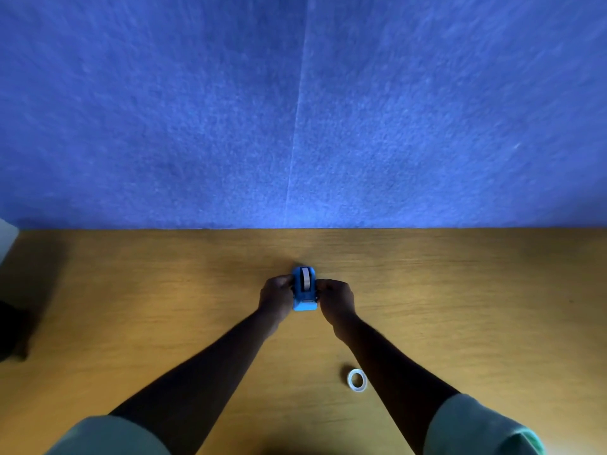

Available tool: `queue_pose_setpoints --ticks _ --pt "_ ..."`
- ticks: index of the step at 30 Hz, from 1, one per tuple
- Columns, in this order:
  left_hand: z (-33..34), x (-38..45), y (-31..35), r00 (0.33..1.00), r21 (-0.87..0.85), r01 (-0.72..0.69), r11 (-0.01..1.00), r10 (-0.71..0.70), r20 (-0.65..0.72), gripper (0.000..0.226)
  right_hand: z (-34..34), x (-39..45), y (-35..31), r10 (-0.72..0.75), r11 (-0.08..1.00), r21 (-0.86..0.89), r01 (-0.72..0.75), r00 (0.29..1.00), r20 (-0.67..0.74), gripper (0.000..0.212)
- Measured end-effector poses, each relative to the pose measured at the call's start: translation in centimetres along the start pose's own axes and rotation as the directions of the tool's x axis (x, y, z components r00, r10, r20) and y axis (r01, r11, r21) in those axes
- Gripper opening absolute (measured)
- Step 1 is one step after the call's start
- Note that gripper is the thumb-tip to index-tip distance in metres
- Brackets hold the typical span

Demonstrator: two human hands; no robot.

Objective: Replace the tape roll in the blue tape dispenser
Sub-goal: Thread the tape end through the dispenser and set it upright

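The blue tape dispenser point(304, 290) stands on the wooden table point(164, 290), cutter end toward me, with a pale tape roll point(305, 276) seated in its top. My left hand point(276, 295) grips its left side and my right hand point(335, 298) grips its right side, fingers curled against the body. A second tape ring point(357, 380), thin and whitish, lies flat on the table close to my right forearm.
A blue felt wall point(295, 110) rises right behind the table's far edge. A dark object point(13, 333) sits at the left edge of the table. Green sleeves frame the bottom of the view.
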State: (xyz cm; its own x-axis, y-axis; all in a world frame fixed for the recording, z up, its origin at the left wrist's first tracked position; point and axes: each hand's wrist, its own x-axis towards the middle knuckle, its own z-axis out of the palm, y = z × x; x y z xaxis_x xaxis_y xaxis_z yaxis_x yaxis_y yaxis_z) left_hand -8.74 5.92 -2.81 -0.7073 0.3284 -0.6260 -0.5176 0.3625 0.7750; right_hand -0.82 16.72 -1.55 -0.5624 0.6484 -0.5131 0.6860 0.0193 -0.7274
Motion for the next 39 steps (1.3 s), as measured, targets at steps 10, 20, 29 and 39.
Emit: queue_pose_setpoints --ticks 10,20,29,39 --pt "-1.3 -2.3 0.1 0.987 0.261 -0.161 0.952 0.151 0.056 0.033 -1.0 -0.8 -0.3 -0.035 0.999 0.023 0.033 0.994 0.104 0.035" --pt "-3.8 -5.8 -1.3 0.944 0.762 -0.290 0.579 0.303 0.129 0.060 -2.1 -3.8 -0.7 -0.184 0.943 -0.238 0.233 0.960 0.213 0.060" --pt "-4.0 -9.0 -2.0 0.895 0.918 -0.305 0.253 0.405 0.186 0.073 -3.9 -7.3 0.9 -0.387 0.595 -0.667 0.449 0.887 0.252 0.091" --pt "-4.2 -11.7 -2.4 0.819 0.954 -0.295 0.055 0.529 0.223 0.084 -4.6 -9.4 1.9 -0.498 0.352 -0.808 0.472 0.826 0.266 0.099"
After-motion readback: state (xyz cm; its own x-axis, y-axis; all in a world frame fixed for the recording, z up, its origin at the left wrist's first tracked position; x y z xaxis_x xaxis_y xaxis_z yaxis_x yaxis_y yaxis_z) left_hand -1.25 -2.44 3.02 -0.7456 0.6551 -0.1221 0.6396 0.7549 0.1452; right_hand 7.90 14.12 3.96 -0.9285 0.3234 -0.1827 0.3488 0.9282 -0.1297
